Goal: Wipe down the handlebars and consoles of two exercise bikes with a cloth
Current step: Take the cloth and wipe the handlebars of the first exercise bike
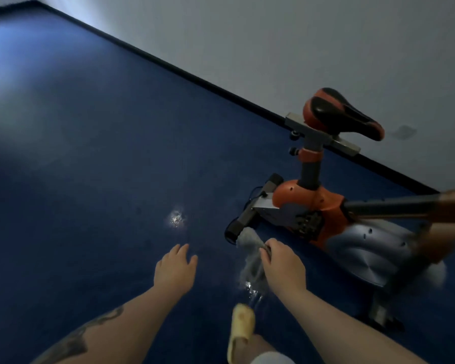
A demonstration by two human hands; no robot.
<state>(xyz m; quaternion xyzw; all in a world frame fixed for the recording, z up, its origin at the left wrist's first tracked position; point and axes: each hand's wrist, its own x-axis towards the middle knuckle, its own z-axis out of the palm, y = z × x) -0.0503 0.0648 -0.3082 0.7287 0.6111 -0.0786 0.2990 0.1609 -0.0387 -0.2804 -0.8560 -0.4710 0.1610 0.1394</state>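
Note:
An orange and grey exercise bike (310, 203) stands on the blue floor at the right, its black and orange saddle (342, 114) toward the wall. A blurred handlebar (394, 206) crosses the right edge, close to the camera. My right hand (283, 264) is shut on a grey cloth (250, 261) that hangs down from it, just in front of the bike's rear foot. My left hand (175, 266) is held out beside it with fingers spread and nothing in it. No console can be seen.
Blue floor (90, 153) stretches to the left and far side, with shiny light spots on it. A white wall (300, 48) with a dark baseboard runs behind the bike. My foot in a yellow slipper (241, 329) is at the bottom.

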